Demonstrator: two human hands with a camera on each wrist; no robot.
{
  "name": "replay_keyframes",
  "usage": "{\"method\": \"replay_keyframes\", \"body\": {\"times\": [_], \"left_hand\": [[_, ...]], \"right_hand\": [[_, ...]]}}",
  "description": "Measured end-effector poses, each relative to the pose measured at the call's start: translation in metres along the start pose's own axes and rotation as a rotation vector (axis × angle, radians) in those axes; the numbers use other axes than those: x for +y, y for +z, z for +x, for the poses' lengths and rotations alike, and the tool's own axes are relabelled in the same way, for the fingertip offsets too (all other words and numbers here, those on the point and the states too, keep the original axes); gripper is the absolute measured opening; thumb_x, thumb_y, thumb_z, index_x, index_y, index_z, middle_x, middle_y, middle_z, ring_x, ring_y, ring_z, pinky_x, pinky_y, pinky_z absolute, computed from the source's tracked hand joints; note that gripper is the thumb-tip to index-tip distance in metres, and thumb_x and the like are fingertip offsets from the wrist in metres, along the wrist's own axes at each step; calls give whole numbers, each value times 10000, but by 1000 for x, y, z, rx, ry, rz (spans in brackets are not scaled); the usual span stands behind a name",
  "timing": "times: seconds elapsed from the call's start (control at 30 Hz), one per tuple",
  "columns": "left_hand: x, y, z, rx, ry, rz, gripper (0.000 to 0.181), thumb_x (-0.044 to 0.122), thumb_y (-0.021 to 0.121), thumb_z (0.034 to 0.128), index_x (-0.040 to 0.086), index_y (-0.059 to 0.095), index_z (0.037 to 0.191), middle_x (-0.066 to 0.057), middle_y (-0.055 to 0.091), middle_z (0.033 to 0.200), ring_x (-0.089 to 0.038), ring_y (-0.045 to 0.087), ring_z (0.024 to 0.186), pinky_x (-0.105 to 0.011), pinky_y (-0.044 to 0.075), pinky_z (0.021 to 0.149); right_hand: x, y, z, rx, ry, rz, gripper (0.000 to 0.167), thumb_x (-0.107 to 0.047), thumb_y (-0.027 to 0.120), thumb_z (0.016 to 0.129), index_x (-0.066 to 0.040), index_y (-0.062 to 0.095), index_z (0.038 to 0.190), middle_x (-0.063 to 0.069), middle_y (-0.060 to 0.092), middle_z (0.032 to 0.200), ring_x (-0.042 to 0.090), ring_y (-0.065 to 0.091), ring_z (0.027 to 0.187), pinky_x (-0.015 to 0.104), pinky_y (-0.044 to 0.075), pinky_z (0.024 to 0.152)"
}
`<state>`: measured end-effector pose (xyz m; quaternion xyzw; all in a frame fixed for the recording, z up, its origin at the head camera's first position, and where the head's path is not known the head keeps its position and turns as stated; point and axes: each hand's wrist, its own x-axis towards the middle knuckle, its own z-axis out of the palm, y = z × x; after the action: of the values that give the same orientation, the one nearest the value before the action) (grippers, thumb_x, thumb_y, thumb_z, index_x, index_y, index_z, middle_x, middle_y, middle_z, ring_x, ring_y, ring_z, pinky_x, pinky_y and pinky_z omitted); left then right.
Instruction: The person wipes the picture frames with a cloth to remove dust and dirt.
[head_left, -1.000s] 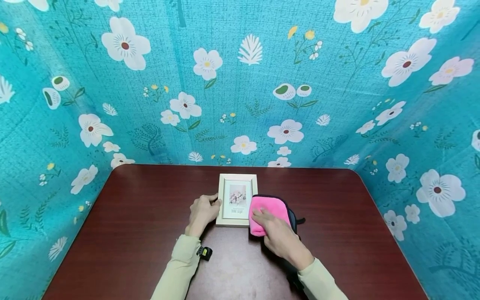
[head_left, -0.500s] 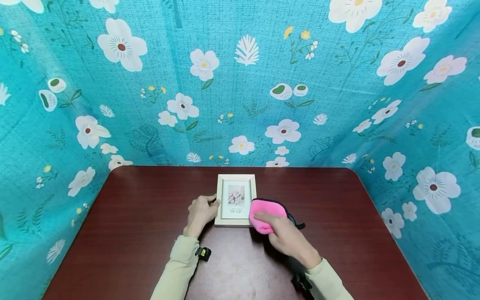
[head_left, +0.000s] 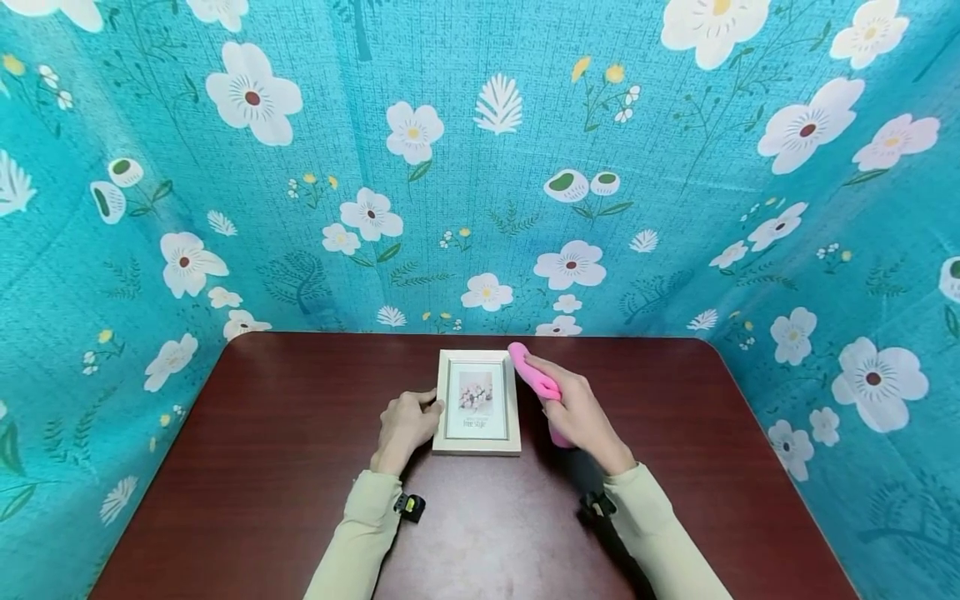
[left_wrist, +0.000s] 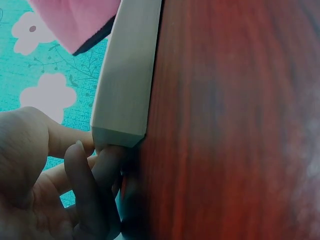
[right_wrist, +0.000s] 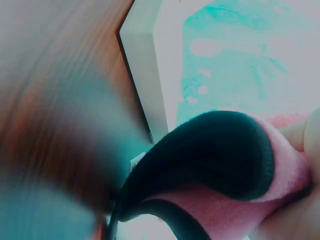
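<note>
A cream picture frame (head_left: 477,402) with a blossom print behind its front lies face up near the table's back edge. My left hand (head_left: 406,425) holds it by the left side; in the left wrist view the thumb is against the edge and the curled fingers (left_wrist: 95,185) lie beside and under the frame. My right hand (head_left: 583,410) grips a folded pink cloth (head_left: 534,372), which is at the frame's upper right side. In the right wrist view the dark-edged cloth (right_wrist: 210,155) bends in a loop and hides part of the frame (right_wrist: 145,55).
The dark red wooden table (head_left: 300,433) spreads around both hands. A turquoise floral curtain (head_left: 450,167) hangs along its back and sides. A small black device is strapped on each wrist, the left wrist device (head_left: 410,507) plainly visible.
My right hand has moved up along the frame's right side, and the cloth has gone from spread flat at the lower right to bunched and tilted. My left hand stays put.
</note>
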<state>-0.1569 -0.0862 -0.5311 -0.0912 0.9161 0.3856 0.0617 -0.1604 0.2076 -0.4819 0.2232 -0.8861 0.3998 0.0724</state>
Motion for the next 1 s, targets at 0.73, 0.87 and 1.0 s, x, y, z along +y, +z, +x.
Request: {"method": "replay_keyframes", "body": {"times": [0.73,0.87,1.0], "left_hand": [[2,-1,-1,9,-17,-1,382,374,670,1036,262,732,1396,-143,755,955,-185,406,532,-332,363,534],[2,-1,-2,-18,-20,-14,388,371,664,1042,256,720,1409,-86,668,760,-160,379,486,-306,341,491],[2,-1,-1,-14,-15,-17,390,366,660,1042,249,721,1409,-44,606,698,-149,362,471,-306,338,485]], "right_hand": [[30,36,47,-73,92,-71,601,74,530,947,-39,573,1536,166,571,1567,286,564,1396,508,466,1168],[28,39,47,-167,112,-122,534,4,544,1005,-42,569,1537,125,600,1539,229,570,1348,469,471,1165],[25,41,46,-215,102,-169,512,-26,545,1024,-62,576,1534,111,592,1552,262,523,1466,488,410,1227]]}}
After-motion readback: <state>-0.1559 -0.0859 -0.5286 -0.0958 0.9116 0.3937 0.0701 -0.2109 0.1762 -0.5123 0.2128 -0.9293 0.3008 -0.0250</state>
